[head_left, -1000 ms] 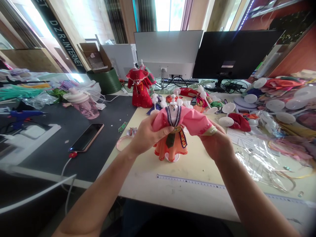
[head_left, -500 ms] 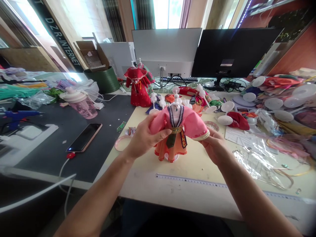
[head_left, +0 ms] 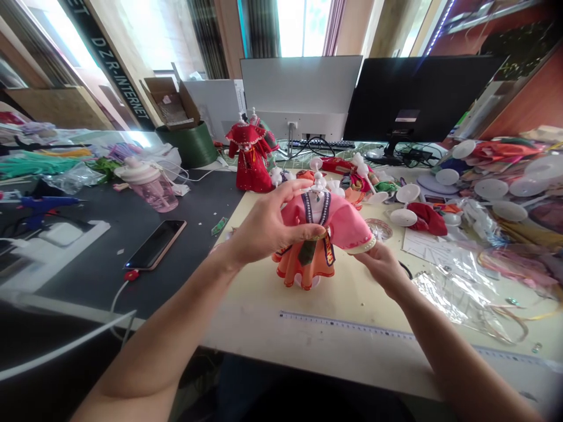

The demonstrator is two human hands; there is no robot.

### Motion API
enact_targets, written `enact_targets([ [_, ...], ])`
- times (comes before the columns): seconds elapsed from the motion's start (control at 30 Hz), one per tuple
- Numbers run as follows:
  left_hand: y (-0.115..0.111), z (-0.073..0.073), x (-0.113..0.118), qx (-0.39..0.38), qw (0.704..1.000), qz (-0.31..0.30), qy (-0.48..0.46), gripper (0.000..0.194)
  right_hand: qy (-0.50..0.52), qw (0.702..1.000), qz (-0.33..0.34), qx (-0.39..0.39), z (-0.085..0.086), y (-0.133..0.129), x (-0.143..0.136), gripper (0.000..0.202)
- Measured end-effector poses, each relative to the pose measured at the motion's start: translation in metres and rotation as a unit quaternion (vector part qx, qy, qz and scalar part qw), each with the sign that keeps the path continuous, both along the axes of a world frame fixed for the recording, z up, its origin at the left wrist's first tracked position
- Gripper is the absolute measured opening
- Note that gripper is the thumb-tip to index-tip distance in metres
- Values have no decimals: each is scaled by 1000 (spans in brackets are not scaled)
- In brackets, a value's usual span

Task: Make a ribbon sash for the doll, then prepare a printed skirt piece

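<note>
A small doll dress (head_left: 347, 224) stands upright on a white miniature dress form (head_left: 318, 180) at the middle of the table. It has a pink wide-sleeved top, beaded dark neck trim, a gold belt with dark hanging bands, and an orange skirt. My left hand (head_left: 264, 228) wraps round the dress's left side, thumb across the belt, fingers up by the shoulder; it hides the left sleeve. At the pearl-edged cuff of the right sleeve, my right hand (head_left: 387, 266) pinches the fabric; some of its fingers are hidden behind the sleeve.
A ruler strip (head_left: 334, 322) lies along the front edge. To the left are a phone (head_left: 156, 243), a pink bottle (head_left: 152, 190) and a blue glue gun (head_left: 44, 205). Red dresses (head_left: 250, 158) stand behind. White stands (head_left: 403, 218) and plastic bags (head_left: 457, 299) crowd the right.
My left hand has shifted right and up over the dress, its thumb now across the belt and its fingers by the shoulder. My right hand stays at the cuff.
</note>
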State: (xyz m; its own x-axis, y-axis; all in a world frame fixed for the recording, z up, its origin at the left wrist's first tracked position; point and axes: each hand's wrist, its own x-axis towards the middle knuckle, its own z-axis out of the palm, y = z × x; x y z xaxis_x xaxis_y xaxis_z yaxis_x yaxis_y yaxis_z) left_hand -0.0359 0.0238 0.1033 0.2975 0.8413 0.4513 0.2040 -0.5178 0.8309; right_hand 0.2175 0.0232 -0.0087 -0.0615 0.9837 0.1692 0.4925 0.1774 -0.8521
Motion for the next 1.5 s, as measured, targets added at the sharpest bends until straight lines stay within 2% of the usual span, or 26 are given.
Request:
enact_targets([
  [0.17, 6, 4, 5, -6, 1000, 3, 17, 46, -125, 991, -12, 52, -13, 9, 2, 20],
  [0.33, 17, 7, -1, -11, 1000, 0, -15, 46, -206, 973, 16, 99, -21, 18, 6, 17],
  [0.53, 23, 7, -3, -24, 999, -4, -28, 44, -232, 962, 42, 137, -31, 18, 11, 20],
  [0.63, 26, 6, -4, -12, 1000, 0, -18, 45, -213, 965, 35, 152, -29, 17, 10, 20],
  [0.77, 29, 3, -4, 5, 1000, 14, -17, 46, -164, 974, 40, 149, -13, 9, 0, 22],
  [0.87, 31, 1, -4, 19, 999, 20, -18, 47, -111, 984, 75, 120, 6, 0, -11, 27],
  [0.97, 32, -1, -4, 17, 999, 23, -23, 47, 77, 989, 107, 67, 21, -4, -24, 32],
  [1.03, 31, -2, -4, 14, 999, 21, -27, 48, 223, 970, 85, 56, 27, -2, -32, 27],
  [1.1, 29, -3, -6, 12, 999, 20, -29, 50, 307, 948, 41, 69, 31, 2, -40, 19],
  [1.2, 25, -5, -11, -1, 999, 25, -31, 53, 352, 932, 2, 84, 37, 6, -49, 16],
  [1.37, 16, -17, -22, -54, 994, 18, -95, 57, 393, 915, -11, 94, 46, 6, -55, 11],
  [1.43, 12, -27, -27, -68, 986, 51, -146, 54, 412, 906, -18, 96, 48, 6, -55, 11],
  [1.5, 7, -40, -31, -74, 970, 131, -193, 48, 424, 900, -21, 96, 48, 7, -55, 10],
])
